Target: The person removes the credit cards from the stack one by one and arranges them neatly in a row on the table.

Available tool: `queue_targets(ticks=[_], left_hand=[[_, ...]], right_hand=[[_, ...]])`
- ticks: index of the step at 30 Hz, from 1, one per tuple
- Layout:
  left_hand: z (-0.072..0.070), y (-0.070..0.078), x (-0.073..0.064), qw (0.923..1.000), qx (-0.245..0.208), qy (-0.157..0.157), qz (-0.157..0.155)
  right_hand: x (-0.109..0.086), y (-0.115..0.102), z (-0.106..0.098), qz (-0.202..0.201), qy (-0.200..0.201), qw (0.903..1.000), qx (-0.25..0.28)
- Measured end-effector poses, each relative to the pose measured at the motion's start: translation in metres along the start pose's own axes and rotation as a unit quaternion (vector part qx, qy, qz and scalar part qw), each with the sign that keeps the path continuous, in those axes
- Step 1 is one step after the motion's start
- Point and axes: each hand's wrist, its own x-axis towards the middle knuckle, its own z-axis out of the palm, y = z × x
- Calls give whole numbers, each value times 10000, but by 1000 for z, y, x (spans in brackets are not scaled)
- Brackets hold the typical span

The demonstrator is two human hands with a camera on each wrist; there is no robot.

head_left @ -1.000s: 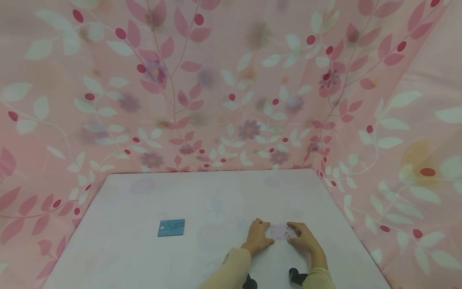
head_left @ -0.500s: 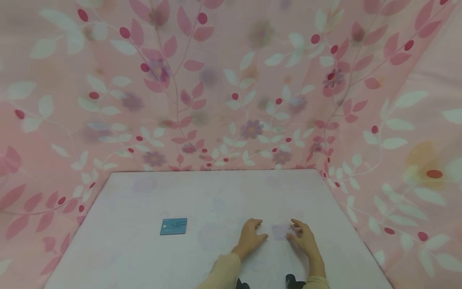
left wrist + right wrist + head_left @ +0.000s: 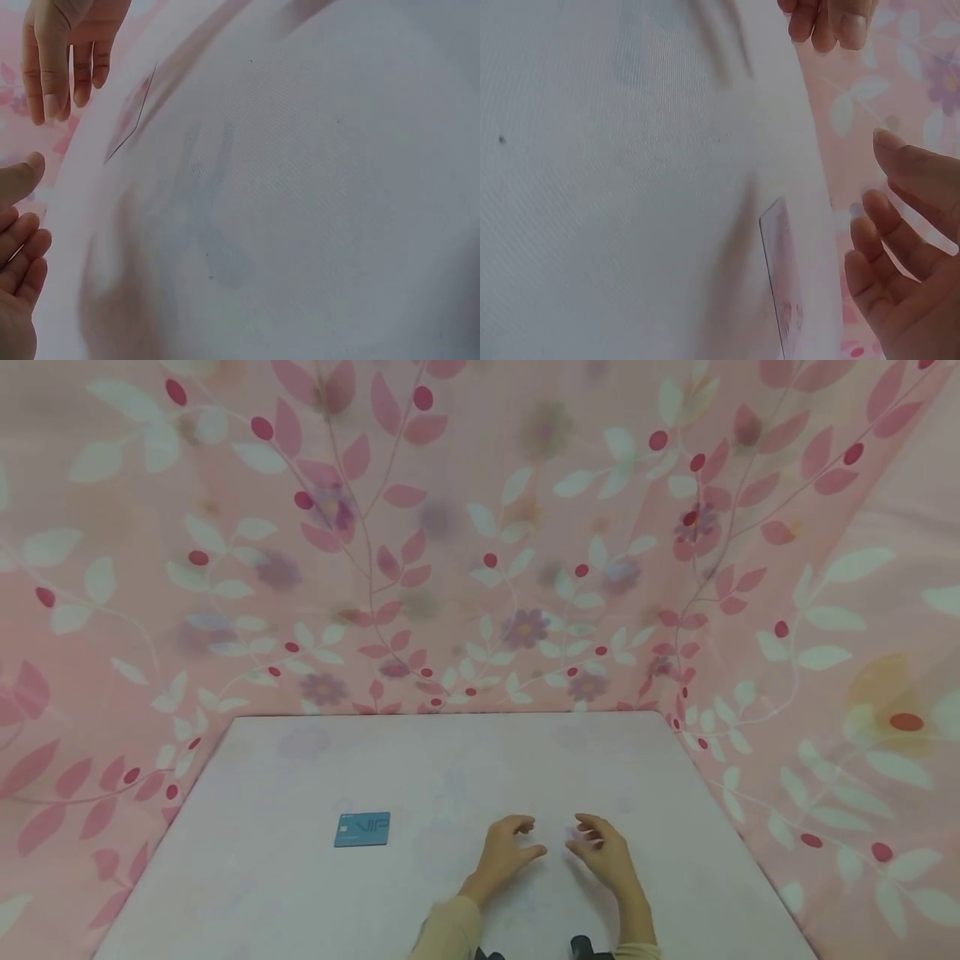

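A blue card [image 3: 362, 829] marked "VIP" lies flat on the white table, left of both hands. My left hand [image 3: 504, 852] hovers over the table with thumb and fingers apart, and nothing is between them. Facing it, my right hand [image 3: 606, 856] is also raised with loosely bent fingers and holds nothing. A thin pale pink card [image 3: 782, 270] lies on the table beneath my right hand, apart from its fingers in the right wrist view. The left wrist view shows this pink card [image 3: 131, 116] below the right hand's fingertips; in the head view that hand mostly hides it.
The white tabletop [image 3: 300, 777] has faint printed patterns. Pink floral cloth [image 3: 465, 543] hangs behind it and along both sides. Dark wrist camera mounts [image 3: 582, 947] show at the bottom edge, near the light sleeves [image 3: 450, 927].
Both hands have let go of the pink card and shifted left, with the left hand lifting away first. The pink card and the blue card stay on the table.
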Motion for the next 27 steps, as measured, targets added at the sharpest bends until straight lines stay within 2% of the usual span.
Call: queue_targets(ticks=[5,14,20,23,27], left_hand=[[-11,-1,-6,9997,-188,133,106],[-32,-8,-19,9970,-156,608,463],[-54,-18,-33,9931,-86,1111,368],[-64,-21,-39,9904,69,1365,198],[-77,-21,-44,9887,199,1486,-68]], right_hand=[[-3,-7,8,113,-229,9997,58],[-12,-21,32,-239,-257,9987,379],[-13,-31,47,-319,-369,9971,578],[-13,-36,53,-427,-398,9964,621],[-13,-43,62,-653,-514,9946,624]])
